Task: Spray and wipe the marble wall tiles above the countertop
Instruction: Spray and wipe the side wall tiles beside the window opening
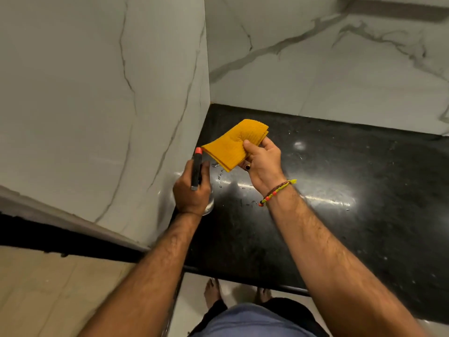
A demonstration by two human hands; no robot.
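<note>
The left hand [192, 188] was wrapped around a clear spray bottle [197, 170], its black head and red nozzle pointing toward twelve o'clock, near the corner where the two walls met. The right hand [263, 164] pinched a folded yellow cloth [234, 144] between thumb and fingers, holding it just above and to the two o'clock side of the nozzle, over the black table [340, 181]. The marble wall tiles [315, 69] rose from the back edge of the table at twelve o'clock, with a second tiled face [85, 93] at ten o'clock. A few droplets [220, 177] sat on the table just beside the bottle.

The step in hand looked like readying the spray. To do it well, the nozzle probably needed aiming squarely at the tiles rather than at the cloth, with the cloth held off to the side so the mist landed on the stone. A light, even coat seemed wise, since runoff would drip onto the table. Wiping would likely go best with a flat face of the folded cloth pressed along the tile in overlapping passes from the top down.
</note>
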